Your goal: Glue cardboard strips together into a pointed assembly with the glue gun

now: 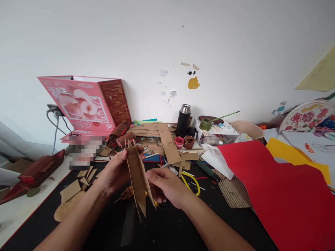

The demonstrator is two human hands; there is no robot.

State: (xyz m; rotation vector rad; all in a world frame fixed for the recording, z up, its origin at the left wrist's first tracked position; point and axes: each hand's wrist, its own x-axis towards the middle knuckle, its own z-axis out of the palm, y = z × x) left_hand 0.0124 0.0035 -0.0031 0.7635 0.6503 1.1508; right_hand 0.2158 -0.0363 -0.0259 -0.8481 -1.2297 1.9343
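Note:
A folded strip of brown cardboard [137, 177] with pointed lower ends stands upright between my hands, above the black mat. My left hand [117, 169] grips its upper left edge, with fingertips showing behind the top. On the other side, my right hand [164, 183] pinches the right-hand flap between thumb and fingers. Partly hidden behind the cardboard lies a yellow tool [127, 193] with a thin pointed tip. A yellow loop [191, 186] rests just right of my right hand, near some small white strips.
Cardboard scraps [72, 191] lie at left. Behind are a black thermos [183, 120], a red paint pot [179, 142] and a green jar [206, 124] with a brush. Red paper [282, 195] covers the right side. A pink box [81, 104] stands back left.

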